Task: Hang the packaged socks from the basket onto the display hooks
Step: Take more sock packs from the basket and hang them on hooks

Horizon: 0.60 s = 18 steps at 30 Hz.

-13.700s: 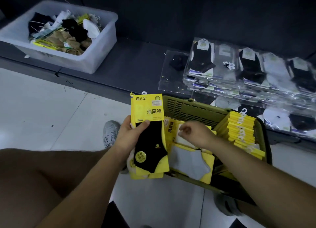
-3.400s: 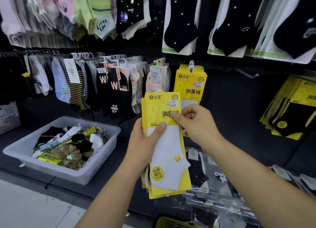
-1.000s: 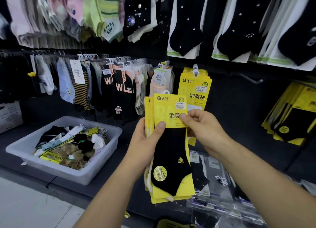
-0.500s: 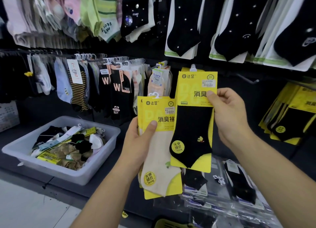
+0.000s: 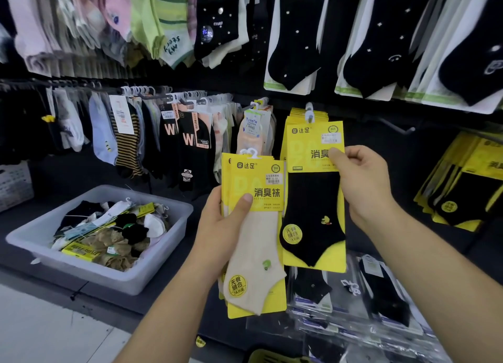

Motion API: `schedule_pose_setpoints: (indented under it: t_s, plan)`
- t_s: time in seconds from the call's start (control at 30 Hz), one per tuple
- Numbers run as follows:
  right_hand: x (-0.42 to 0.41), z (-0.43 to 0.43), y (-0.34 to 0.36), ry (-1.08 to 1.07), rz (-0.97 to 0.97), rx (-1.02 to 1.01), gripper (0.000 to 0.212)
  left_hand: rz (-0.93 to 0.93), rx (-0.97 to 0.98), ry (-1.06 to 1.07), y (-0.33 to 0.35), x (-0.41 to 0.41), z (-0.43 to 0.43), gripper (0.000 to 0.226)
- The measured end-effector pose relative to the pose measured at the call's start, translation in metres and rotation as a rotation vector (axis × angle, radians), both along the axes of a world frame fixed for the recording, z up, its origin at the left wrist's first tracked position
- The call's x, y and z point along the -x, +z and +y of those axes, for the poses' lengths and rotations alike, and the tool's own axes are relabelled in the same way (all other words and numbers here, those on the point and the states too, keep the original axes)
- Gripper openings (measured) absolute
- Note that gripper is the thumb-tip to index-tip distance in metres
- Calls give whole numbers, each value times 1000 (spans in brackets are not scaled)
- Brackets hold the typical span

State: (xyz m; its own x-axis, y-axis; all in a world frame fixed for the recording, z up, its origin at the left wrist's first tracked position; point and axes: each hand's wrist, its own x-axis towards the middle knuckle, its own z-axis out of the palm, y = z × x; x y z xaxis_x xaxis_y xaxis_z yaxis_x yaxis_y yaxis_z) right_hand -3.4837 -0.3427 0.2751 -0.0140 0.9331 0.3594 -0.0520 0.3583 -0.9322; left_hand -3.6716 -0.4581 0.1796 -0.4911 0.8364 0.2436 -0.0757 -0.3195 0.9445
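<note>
Head: left hand (image 5: 217,226) grips beige packs (image 5: 255,256), right hand (image 5: 362,183) pinches black pack (image 5: 310,213) at edge.

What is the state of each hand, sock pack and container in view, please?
left hand: grips the stack of yellow packs.
right hand: pinches the black sock pack's card.
stack of yellow packs: held upright, beige sock in front.
black sock pack: held upright before the loaded display hook; hooked or not, cannot tell.
white tub: open, holds loose socks.
</note>
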Motion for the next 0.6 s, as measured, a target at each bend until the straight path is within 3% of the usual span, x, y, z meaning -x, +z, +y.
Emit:
schedule_pose_setpoints:
  t_s: [0.27,0.47,0.6]
  plan:
    - [16,39,-15,-120,-186,-37,15,30,-14,19,0,5,-1,27]
    - [20,35,-27,-235,-221,-8,24,8,1,13,1,4,0,19]
    - [36,-7,-31,14,-251,-13,39,-15,-7,10,2,0,0,23]
